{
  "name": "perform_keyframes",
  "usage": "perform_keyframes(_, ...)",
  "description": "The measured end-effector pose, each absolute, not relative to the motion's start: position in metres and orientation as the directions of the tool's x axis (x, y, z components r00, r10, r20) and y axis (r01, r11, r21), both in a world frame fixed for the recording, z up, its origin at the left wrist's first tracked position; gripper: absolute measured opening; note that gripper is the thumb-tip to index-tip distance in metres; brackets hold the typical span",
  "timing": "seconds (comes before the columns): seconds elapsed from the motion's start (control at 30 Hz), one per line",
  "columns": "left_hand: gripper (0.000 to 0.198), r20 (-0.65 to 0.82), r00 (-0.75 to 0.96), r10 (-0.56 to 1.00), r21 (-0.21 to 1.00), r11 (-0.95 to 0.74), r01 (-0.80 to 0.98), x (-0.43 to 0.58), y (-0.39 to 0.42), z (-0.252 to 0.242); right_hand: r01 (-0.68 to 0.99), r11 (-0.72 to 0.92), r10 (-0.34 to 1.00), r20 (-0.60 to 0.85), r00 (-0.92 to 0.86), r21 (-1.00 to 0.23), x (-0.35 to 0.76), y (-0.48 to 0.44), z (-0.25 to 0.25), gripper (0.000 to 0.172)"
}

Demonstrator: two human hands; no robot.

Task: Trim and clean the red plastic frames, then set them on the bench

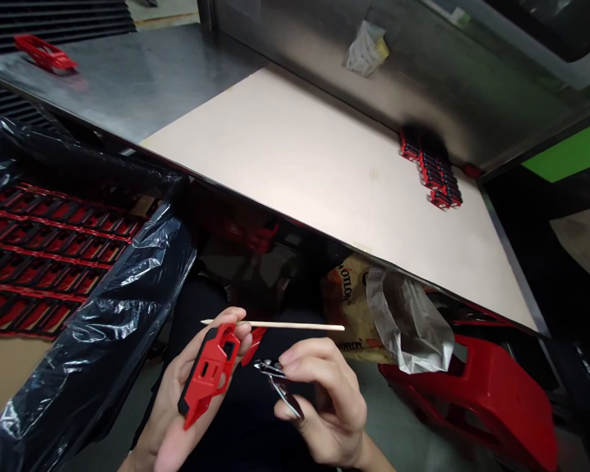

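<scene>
My left hand (177, 387) is closed around a small red plastic part (209, 373) with a black edge and several openings. Tucked between the fingers of the same hand is a thin pointed wooden stick (295, 325), which juts out to the right. A nail clipper (279, 380) with its lever swung out is pinched between the thumb and fingers of my right hand (329, 393). The clipper's jaws point left toward the part, a short gap away from it.
A table with a pale sheet (299, 157) carries several red and black parts (430, 170) at right and a red frame (46, 54) far left. Lower left is a box lined with black plastic (122, 321), holding rows of parts. A printed sack (351, 308) and red stool (511, 400) stand right.
</scene>
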State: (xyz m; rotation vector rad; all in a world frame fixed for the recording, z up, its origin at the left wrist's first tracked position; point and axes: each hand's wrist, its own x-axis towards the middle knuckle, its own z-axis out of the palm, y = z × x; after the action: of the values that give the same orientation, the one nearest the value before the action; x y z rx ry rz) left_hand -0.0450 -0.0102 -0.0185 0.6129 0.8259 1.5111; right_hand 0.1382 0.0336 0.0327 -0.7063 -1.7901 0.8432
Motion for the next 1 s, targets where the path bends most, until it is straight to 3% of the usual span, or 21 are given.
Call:
perform_keyframes(0.17, 0.088, -0.118, -0.202, 0.972, 0.884, 0.011, -0.467, -0.05, -0.014, -0.015, 0.15, 0.684, 0.712, 0.608, -0.352, -0.714, 0.133, 0.035, 0.044, 0.012)
perform_keyframes(0.3, 0.048, -0.122, -0.241, 0.963, 0.911, 0.012, -0.412, -0.053, -0.016, -0.007, 0.172, 0.704, 0.698, 0.625, -0.351, -0.689, 0.128, 0.033, 0.043, 0.009)
perform_keyframes(0.37, 0.04, -0.118, -0.243, 0.963, 0.922, 0.015, -0.386, -0.054, -0.017, -0.003, 0.182, 0.729, 0.675, 0.65, -0.349, -0.66, 0.127, 0.032, 0.042, 0.009)
perform_keyframes(0.5, 0.072, -0.01, -0.192, 0.981, 0.962, -0.043, -0.269, -0.053, -0.015, 0.003, 0.203, 0.744, 0.665, 0.677, -0.315, -0.636, 0.126, 0.03, 0.04, 0.012)
perform_keyframes(0.6, 0.081, 0.137, -0.147, 0.98, 0.977, -0.158, -0.141, -0.051, -0.009, 0.009, 0.193, 0.724, 0.686, 0.661, -0.305, -0.662, 0.127, 0.029, 0.039, 0.013)
perform_keyframes(0.8, 0.087, 0.3, -0.048, 0.953, 0.949, -0.293, 0.114, -0.049, -0.005, 0.014, 0.155, 0.632, 0.772, 0.599, -0.211, -0.759, 0.136, 0.027, 0.029, 0.017)
perform_keyframes(1.0, 0.087, 0.291, -0.024, 0.956, 0.933, -0.279, 0.227, -0.049, -0.008, 0.008, 0.149, 0.538, 0.837, 0.503, -0.216, -0.83, 0.14, 0.028, 0.022, 0.022)
